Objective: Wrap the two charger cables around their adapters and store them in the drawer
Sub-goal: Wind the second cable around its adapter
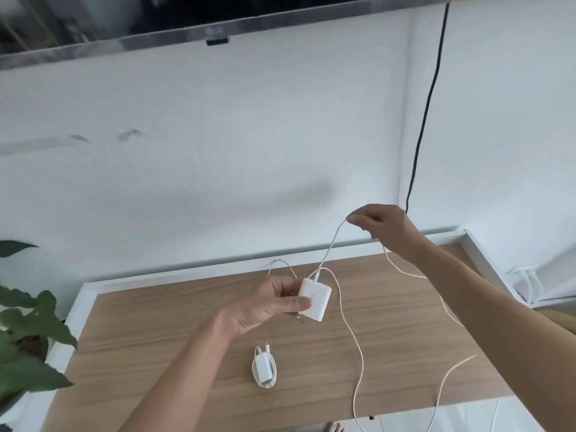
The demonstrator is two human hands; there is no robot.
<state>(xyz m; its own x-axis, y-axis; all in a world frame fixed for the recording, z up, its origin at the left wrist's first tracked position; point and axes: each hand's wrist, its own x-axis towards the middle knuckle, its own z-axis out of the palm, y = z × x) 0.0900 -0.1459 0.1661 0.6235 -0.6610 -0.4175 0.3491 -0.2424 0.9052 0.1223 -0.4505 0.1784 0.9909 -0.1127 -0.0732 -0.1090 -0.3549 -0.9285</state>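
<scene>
head | looks forward-down at table | near (edges blurred, seemingly)

wrapped charger on table, below held adapter

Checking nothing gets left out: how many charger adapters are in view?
2. A large square adapter is held in the left hand above the table; a small adapter, cable already wrapped, lies on the table.

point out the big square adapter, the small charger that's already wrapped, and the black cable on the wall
big square adapter (315,299), head view, on its white flat face
small wrapped charger (264,366), head view, on the adapter body inside the coil
black cable (427,101), head view, midway down its run on the wall
</scene>
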